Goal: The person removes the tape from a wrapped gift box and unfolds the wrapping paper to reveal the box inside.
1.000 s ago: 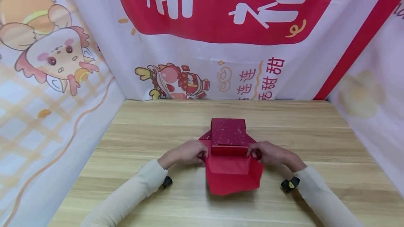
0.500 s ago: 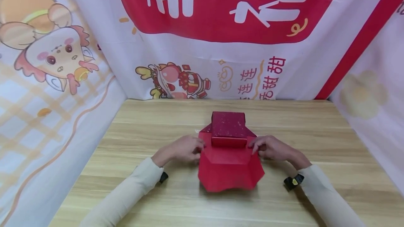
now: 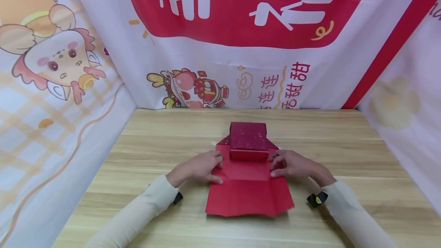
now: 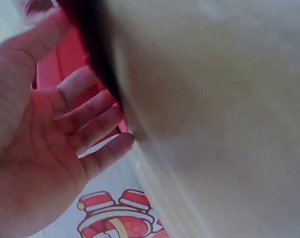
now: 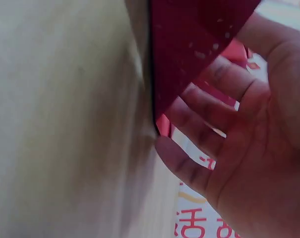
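A small box-shaped form [image 3: 248,136] with a speckled dark red top stands on the table, at the far end of a sheet of red paper [image 3: 246,196]. The paper spreads flat toward the person, with crease lines across it. On its left edge rests the left hand [image 3: 203,167], its fingers and thumb spread over the red side. The right hand [image 3: 293,163] touches the opposite edge, fingers slightly bent. In the right wrist view a corner of the paper [image 5: 189,44] shows its speckled dark underside, with the fingers beyond it. What lies inside the box-shaped form is hidden.
The wooden table [image 3: 165,129] runs back to a white printed cloth [image 3: 206,56] with red lettering and cartoon figures. More printed cloth [image 3: 44,106] covers the left side, and another sheet the right. Dark wrist cameras [image 3: 317,199] sit on both wrists.
The near part of the red paper has gone from raised and folded up to spread out flat. The paper and box moved slightly away at first. Both hands' fingers have loosened and spread.
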Demonstrator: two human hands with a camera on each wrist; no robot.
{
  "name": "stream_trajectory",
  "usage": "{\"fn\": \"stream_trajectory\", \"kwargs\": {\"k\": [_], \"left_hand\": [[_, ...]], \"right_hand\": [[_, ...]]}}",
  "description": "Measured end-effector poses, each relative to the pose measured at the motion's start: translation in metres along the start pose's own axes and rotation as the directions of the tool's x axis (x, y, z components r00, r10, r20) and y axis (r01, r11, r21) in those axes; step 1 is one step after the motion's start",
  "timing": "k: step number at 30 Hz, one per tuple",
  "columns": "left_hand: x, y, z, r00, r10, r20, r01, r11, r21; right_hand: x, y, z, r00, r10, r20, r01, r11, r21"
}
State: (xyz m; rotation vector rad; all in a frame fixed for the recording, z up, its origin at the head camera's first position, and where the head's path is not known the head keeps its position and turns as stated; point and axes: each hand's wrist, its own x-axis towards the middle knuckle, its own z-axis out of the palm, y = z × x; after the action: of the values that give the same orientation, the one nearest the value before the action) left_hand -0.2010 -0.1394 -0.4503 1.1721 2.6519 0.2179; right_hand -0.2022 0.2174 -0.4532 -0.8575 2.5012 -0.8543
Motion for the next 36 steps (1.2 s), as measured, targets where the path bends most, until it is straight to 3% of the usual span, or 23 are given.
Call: {"fn": "stream_trajectory", "kwargs": {"k": [3,5,12,16,21,28,36], "left_hand": [[-0.001,0.002,0.004,1.000,0.018,-0.024,-0.018,1.000,0.014],[-0.003,0.003,0.005,1.000,0.023,-0.017,-0.023,0.999,-0.022],[-0.006,0.003,0.005,0.992,-0.020,0.127,0.040,0.987,-0.156],[-0.003,0.002,0.004,0.989,-0.037,0.146,0.063,0.983,-0.174],[0.004,0.001,0.002,0.988,-0.055,0.143,0.075,0.988,-0.134],[0.015,-0.002,-0.001,0.985,-0.085,0.151,0.088,0.996,-0.015],[0.031,-0.007,0.002,0.992,-0.113,0.053,0.108,0.991,0.074]], "right_hand": [[0.003,-0.004,0.006,1.000,0.015,-0.008,-0.016,0.997,-0.070],[0.004,-0.007,0.008,0.999,0.041,-0.022,-0.043,0.995,-0.091],[0.002,-0.010,0.012,0.996,0.074,-0.048,-0.079,0.989,-0.121],[-0.001,-0.009,0.012,0.994,0.092,-0.054,-0.097,0.991,-0.096],[-0.004,-0.007,0.015,0.994,0.093,-0.060,-0.097,0.993,-0.066],[-0.008,-0.006,0.014,0.995,0.059,-0.084,-0.069,0.991,-0.113],[-0.006,-0.005,0.013,0.991,-0.025,-0.131,-0.004,0.976,-0.216]]}}
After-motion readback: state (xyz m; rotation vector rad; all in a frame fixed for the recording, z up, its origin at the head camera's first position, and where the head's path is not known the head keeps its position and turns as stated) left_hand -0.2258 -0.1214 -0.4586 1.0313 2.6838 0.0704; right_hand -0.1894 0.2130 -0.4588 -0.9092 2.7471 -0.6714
